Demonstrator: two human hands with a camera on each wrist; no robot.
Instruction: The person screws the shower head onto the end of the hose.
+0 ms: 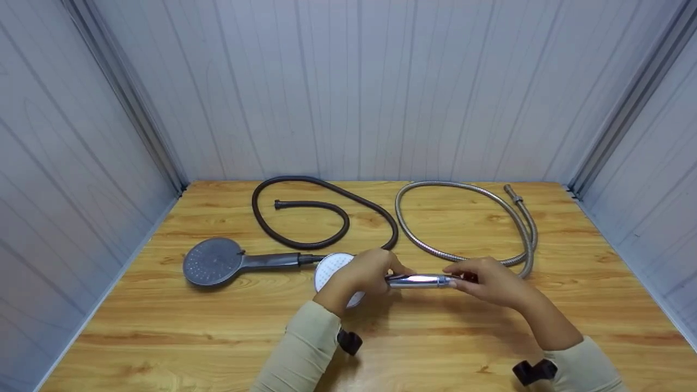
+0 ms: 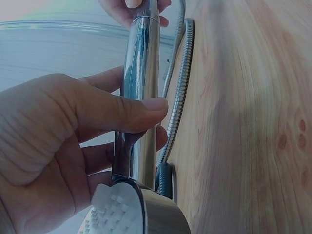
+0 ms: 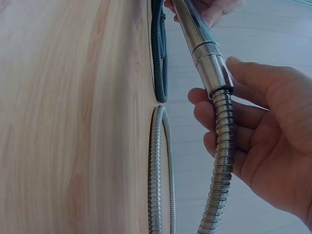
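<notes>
My left hand (image 1: 364,274) grips the handle of a chrome hand shower head (image 1: 418,281), thumb across the top and fingers round the far side. Its white nozzle face (image 2: 114,212) lies below that hand in the left wrist view. My right hand (image 1: 493,282) is at the other end, its fingers curled behind the metal shower hose (image 3: 223,131) and its thumb beside the chrome hose nut (image 3: 213,72). The nut meets the handle's end in line. Whether its thread is tight cannot be seen. Shower head and nut are held above the wooden table (image 1: 218,337).
A grey shower head (image 1: 215,262) lies at the left, joined to a dark hose (image 1: 305,245) that loops along the back. The metal hose loops at the back right, its free end (image 1: 512,191) pointing at the wall. Panelled walls (image 1: 348,87) enclose the table on three sides.
</notes>
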